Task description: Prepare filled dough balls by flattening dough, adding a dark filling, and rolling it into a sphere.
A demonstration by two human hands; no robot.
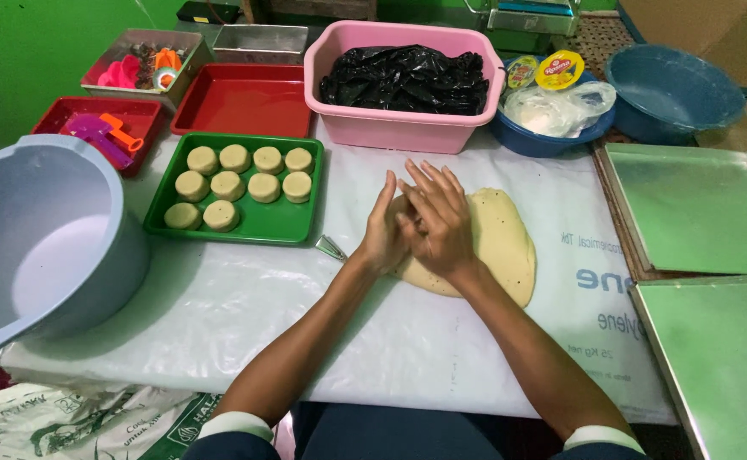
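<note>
Pale yellow dough lies flattened on the white plastic sheet that covers the desk, right of the middle, and both hands work just above its left part. The left hand stands on edge with its fingers pressed together and pointing away; the right hand lies against it, palm to palm, fingers slightly fanned and pointing far-left. Something small may be held between the palms, but it is hidden, so I cannot tell what.

The slab is an irregular oval. Its long axis runs from far-left, under the hands, to near-right, where its rounded end points toward the near edge of the desk.

To the left, a green tray holds nine round dough pieces in three rows. A small metal cutter lies between the tray and the hands.

As I judge it, the risks are small: whatever sits between the palms could be pressed uneven or stick to the skin, and a wrist could dent the slab beneath. The loose plastic sheet might bunch and drag the dough if a forearm pulls on it. The big grey bowl overhangs the near-left desk edge and could tip if knocked.
</note>
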